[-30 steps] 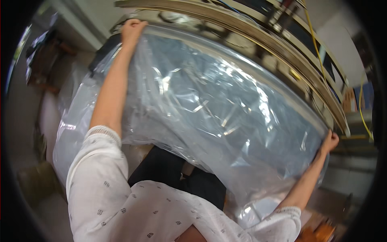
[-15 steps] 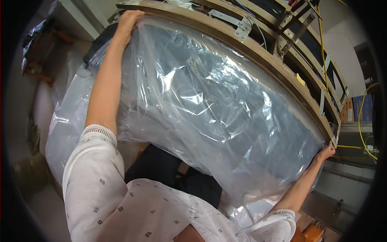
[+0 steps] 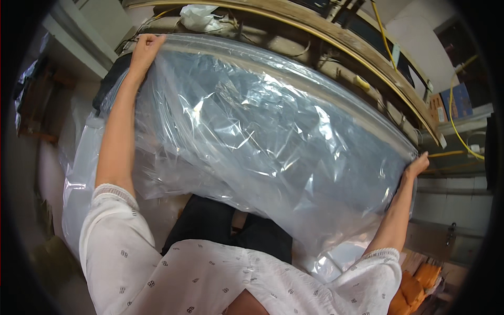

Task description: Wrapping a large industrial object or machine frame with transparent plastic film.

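Note:
A large clear plastic sheet (image 3: 252, 136), shiny and wrinkled, spreads over a long flat surface in front of me and drapes down toward my lap. At its far left corner my left hand (image 3: 148, 47) is closed, pinching the edge. My right hand (image 3: 418, 164) grips the sheet's edge at the far right corner, fingers closed. Between both hands the far edge runs taut in front of a machine. Above and behind that edge stands the machine's long wooden bar (image 3: 315, 29), raised apart from the sheet.
A crumpled white plastic bag (image 3: 200, 18) lies on the machine behind the sheet. Yellow cable (image 3: 457, 134) hangs at the right, near blue and brown boxes (image 3: 457, 101). More clear plastic (image 3: 81, 173) hangs at the left. Orange material (image 3: 417, 289) lies at the lower right.
The wooden bar has lifted away from the sheet's far edge, uncovering the parts behind it. Both my hands have shifted slightly left in view, still holding the corners; the right is also higher.

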{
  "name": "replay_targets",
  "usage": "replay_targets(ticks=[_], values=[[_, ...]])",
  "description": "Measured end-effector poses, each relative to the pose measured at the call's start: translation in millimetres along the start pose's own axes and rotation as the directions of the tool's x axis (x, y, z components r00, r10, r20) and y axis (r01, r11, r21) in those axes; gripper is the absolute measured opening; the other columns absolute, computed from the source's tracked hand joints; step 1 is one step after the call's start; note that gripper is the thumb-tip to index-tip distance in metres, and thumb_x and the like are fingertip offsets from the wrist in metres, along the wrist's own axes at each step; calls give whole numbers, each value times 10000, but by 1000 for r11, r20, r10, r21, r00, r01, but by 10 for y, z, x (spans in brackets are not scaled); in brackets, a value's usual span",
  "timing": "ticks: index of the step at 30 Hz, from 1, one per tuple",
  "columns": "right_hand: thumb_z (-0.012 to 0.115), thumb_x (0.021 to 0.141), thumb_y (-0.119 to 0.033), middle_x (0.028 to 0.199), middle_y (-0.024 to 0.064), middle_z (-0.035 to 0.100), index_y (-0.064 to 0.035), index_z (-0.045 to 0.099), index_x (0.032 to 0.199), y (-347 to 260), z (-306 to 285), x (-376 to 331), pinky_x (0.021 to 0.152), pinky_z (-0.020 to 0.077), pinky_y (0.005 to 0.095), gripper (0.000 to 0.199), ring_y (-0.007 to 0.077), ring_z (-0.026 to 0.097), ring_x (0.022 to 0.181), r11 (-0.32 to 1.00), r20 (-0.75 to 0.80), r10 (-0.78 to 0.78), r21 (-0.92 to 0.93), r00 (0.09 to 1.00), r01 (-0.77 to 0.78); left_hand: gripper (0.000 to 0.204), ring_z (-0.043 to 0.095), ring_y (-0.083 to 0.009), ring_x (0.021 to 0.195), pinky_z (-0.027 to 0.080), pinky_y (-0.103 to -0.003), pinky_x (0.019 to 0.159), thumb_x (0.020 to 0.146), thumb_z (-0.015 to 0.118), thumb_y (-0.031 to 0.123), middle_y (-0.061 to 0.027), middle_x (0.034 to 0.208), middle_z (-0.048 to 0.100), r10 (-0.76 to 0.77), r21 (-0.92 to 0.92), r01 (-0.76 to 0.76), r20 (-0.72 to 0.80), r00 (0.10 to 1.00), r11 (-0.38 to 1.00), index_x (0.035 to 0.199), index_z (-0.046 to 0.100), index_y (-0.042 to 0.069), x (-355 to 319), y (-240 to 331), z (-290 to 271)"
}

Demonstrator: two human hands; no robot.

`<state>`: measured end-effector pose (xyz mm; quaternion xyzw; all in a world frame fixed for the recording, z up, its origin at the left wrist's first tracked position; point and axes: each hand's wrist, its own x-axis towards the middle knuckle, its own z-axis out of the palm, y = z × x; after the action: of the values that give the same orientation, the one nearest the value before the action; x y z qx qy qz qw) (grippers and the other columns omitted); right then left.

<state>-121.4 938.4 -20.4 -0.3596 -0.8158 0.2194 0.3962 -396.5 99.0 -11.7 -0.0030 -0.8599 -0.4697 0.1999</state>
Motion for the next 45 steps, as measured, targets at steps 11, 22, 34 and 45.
replay_targets(ticks=[11,22,34,45], values=[[635,801,-202,858,39,579,-34,529,990,-1646,-397,-1870,502,401,187,274,99,502,609,435,598,143,678,788,-593,413,435,-216,1167,323,-335,990,862,534,187,-115,1277,455,-188,-251,117,-281,941,961,1236,462,27,-973,375,-2918],[658,764,-214,750,4,564,-28,593,941,-2267,-656,-2621,618,388,204,265,64,500,718,752,693,-310,597,651,-278,319,565,-161,842,461,-275,698,820,601,253,-61,953,603,-505,-300,410,-426,751,861,1051,596,33,-1969,-702,-4746],[572,746,-38,619,-35,480,-35,441,1190,-2259,-1206,-2822,548,334,188,462,29,383,559,653,628,-359,698,691,-295,232,542,-151,977,413,-256,852,880,509,140,-77,1052,583,332,-19,-395,582,743,918,1062,580,16,-1997,2343,70],[594,725,5,656,-37,490,15,366,1247,-2279,-1491,-2745,588,340,179,570,38,433,607,675,730,-275,610,625,-415,278,572,-183,847,414,-278,725,660,700,134,-17,902,599,950,-406,-889,298,90,211,932,640,132,-2827,3640,1520]])
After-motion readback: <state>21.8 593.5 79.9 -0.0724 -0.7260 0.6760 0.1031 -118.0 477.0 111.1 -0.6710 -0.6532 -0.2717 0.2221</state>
